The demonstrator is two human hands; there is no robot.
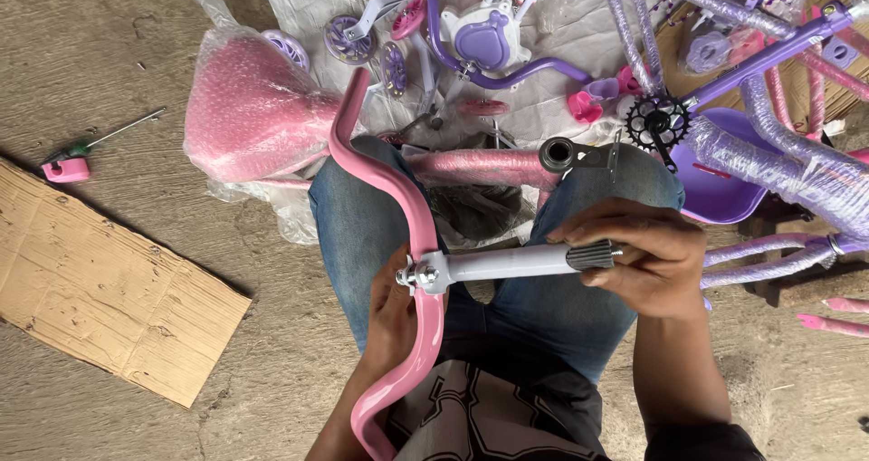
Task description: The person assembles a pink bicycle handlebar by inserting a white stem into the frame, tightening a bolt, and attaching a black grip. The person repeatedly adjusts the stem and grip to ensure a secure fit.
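My left hand (pixel 391 309) grips the pink handlebar (pixel 409 235) at the clamp, my right hand (pixel 647 257) pinches the grey stem (pixel 511 264) end; best keep both steady, stem level.

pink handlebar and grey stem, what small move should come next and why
Probably tighten the clamp bolt: the left hand steadies the pink handlebar already seated in the grey stem, while the right hand only grips the stem's knurled end.

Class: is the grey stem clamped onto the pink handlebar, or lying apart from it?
Clamped on. The grey stem grips the pink handlebar at its middle, bolt showing.
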